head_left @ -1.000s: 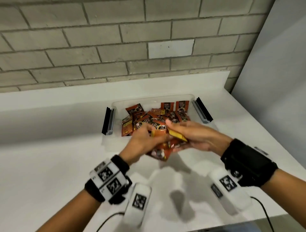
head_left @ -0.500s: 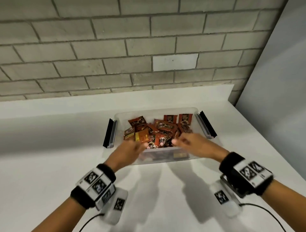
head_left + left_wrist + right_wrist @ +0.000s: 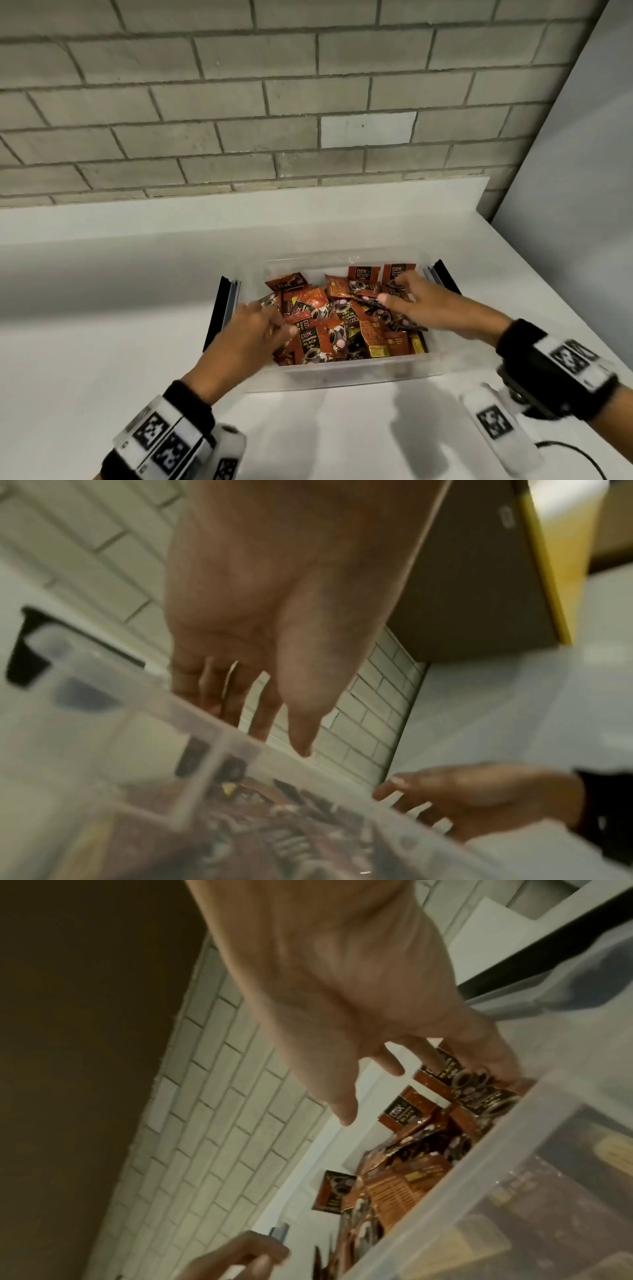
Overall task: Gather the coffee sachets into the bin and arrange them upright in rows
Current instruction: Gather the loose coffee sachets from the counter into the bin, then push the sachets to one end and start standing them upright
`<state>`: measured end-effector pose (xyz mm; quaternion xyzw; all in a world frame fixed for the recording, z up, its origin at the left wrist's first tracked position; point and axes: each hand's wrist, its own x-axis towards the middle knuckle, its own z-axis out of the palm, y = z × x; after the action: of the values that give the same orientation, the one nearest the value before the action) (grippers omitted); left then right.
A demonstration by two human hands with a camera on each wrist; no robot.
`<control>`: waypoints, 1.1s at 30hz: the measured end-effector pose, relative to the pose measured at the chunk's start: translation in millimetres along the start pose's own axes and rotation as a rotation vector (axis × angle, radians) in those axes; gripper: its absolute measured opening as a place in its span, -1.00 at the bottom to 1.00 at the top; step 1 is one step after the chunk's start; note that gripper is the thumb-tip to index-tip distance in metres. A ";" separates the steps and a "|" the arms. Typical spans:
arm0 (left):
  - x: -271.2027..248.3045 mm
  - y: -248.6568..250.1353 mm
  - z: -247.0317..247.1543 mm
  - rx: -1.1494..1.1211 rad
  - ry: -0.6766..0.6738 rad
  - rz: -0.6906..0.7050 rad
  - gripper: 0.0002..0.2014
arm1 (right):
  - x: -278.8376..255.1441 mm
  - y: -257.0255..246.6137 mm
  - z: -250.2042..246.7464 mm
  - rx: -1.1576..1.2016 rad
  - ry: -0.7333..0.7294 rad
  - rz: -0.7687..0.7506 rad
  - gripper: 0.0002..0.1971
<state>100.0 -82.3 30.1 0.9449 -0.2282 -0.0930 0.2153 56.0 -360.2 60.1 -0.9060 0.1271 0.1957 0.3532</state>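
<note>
Coffee sachets [image 3: 337,320] heap in the clear bin [image 3: 342,375] (black latches), both hands' fingers [image 3: 399,286] spread, holding nothing.

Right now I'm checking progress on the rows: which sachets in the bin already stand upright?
Only the two sachets against the bin's far wall, right of centre, labels upright; the rest lie jumbled flat.

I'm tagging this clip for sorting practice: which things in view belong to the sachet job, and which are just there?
Part of the job:
- sachets, heaped in the bin
- clear bin
- left hand and right hand, both reaching into the heap

Just there:
- white counter
- brick wall
- wrist cable
</note>
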 end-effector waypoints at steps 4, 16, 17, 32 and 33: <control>12.8 -22.3 0.0 0.376 0.303 -0.020 -0.61 | 27.1 -12.6 6.1 0.157 -0.174 0.156 -0.14; 8.9 -38.3 20.7 0.039 0.246 -0.114 -0.05 | 48.3 -53.3 63.9 0.016 -0.282 -0.031 -0.33; 7.9 -36.8 20.1 0.054 0.219 -0.099 -0.03 | 46.5 -56.6 62.4 0.058 -0.309 -0.042 -0.38; 16.6 -38.1 18.7 0.228 0.037 0.138 0.12 | 62.3 -38.1 40.2 0.123 -0.231 0.358 -0.31; 17.1 -39.1 18.9 0.227 0.030 0.145 0.11 | 66.1 -45.1 47.2 0.102 -0.227 0.323 -0.28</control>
<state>125.2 -66.0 -5.6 0.9455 -0.3018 -0.0367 0.1165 119.0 -301.3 25.5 -0.8269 0.2400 0.3441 0.3745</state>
